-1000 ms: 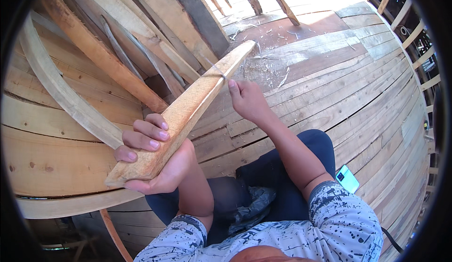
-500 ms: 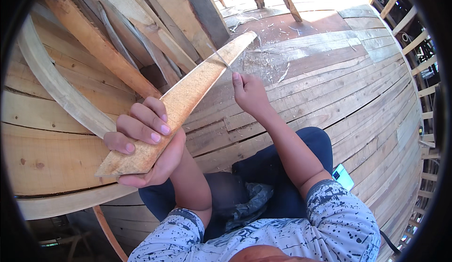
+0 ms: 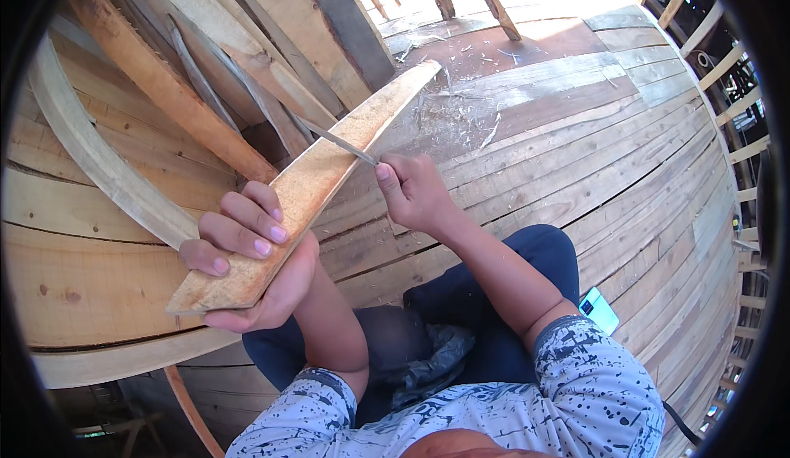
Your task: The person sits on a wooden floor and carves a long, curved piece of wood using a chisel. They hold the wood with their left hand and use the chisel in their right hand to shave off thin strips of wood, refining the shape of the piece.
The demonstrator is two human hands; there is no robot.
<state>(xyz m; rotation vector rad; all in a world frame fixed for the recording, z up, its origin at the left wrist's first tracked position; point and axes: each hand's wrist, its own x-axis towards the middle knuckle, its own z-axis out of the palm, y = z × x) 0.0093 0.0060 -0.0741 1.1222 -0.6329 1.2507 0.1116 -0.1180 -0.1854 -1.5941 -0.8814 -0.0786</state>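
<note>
A long tapered piece of wood [image 3: 317,170], light tan with a rough face, slants up and away from me. My left hand [image 3: 259,252] is closed round its wide near end, fingers over the top and thumb beneath. In my right hand [image 3: 414,193] is the handle end of a knife; the handle itself is hidden by the fist. The thin grey knife blade [image 3: 341,142] lies across the wood near its middle. The narrow far tip of the piece points toward the shavings [image 3: 461,104] on the planks.
Several boards and curved timbers [image 3: 169,75] lean at the left. A plank floor [image 3: 527,170] spreads to the right, with a light blue phone [image 3: 599,311] beside my leg. Two wooden posts [image 3: 491,1] stand at the far side, and slatted railing [image 3: 741,112] lines the right rim.
My right hand has drawn the knife toward me along the wood, from nearer the narrow tip to about its middle. The left hand keeps its hold, with the piece shifted only slightly.
</note>
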